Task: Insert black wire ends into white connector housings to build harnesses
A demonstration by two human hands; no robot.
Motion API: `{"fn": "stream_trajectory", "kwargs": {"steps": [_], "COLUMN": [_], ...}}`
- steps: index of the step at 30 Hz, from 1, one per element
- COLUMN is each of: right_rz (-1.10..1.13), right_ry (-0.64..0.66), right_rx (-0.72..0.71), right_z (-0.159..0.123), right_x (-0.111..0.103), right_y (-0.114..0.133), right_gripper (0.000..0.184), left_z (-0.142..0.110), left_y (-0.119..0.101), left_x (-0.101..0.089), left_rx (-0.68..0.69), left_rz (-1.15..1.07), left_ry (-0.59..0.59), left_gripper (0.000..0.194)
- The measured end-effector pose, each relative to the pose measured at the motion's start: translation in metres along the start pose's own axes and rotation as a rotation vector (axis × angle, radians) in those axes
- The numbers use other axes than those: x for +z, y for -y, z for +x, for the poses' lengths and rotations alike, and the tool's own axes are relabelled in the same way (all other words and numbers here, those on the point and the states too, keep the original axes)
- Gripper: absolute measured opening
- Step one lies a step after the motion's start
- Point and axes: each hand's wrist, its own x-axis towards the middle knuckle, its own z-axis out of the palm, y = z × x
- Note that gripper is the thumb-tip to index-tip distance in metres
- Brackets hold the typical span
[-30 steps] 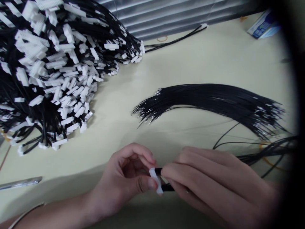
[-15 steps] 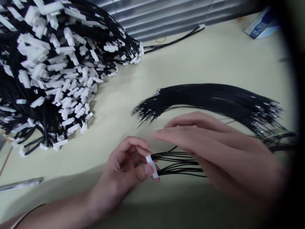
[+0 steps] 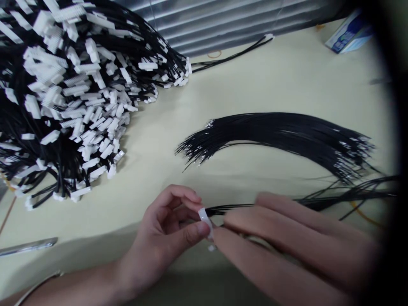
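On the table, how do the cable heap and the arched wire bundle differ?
The cable heap bristles with white connectors; the wire bundle shows silvery tips instead. Strands in the cable heap point many ways; the wire bundle's lie side by side. Both have black strands and lie on the table.

Right-hand fingers (image 3: pixel 231 246) lowered again, back beside white connector (image 3: pixel 204 216).

Dim, cool light; table (image 3: pixel 153 157) darkens toward bottom edge. Soft shadow beside left forearm (image 3: pixel 95 281). Right hand (image 3: pixel 287 238) slightly blurred. Pale sheen on slats (image 3: pixel 223 21). Black vignette swallows right edge.
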Motion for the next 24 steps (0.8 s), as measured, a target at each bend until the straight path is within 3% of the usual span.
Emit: {"fn": "stream_trajectory", "kwargs": {"steps": [3,8,12,16,24], "right_rz": [-0.118,-0.073,-0.076,-0.151,-0.229], "right_ry": [-0.012,0.055,0.015,-0.028,0.072], "right_rx": [-0.196,-0.257,-0.153,-0.069,-0.052], "right_z": [0.010,0.010,0.008,0.007,0.008], "right_x": [-0.004,-0.014,-0.016,-0.008,-0.016], "right_y": [-0.011,-0.015,-0.012,-0.014,-0.012], "right_gripper": [0.031,0.021,0.014,0.022,0.022], "left_z": [0.000,0.000,-0.001,0.000,0.000], "left_y": [-0.002,-0.001,-0.001,-0.001,0.000], "left_x": [0.000,-0.001,-0.002,0.000,0.000], "left_rx": [0.009,0.023,0.039,0.040,0.044], "left_rz": [-0.040,-0.073,-0.082,-0.094,-0.105], "left_ry": [0.033,0.042,0.034,0.060,0.056], "left_gripper": [0.026,0.026,0.028,0.029,0.029]}}
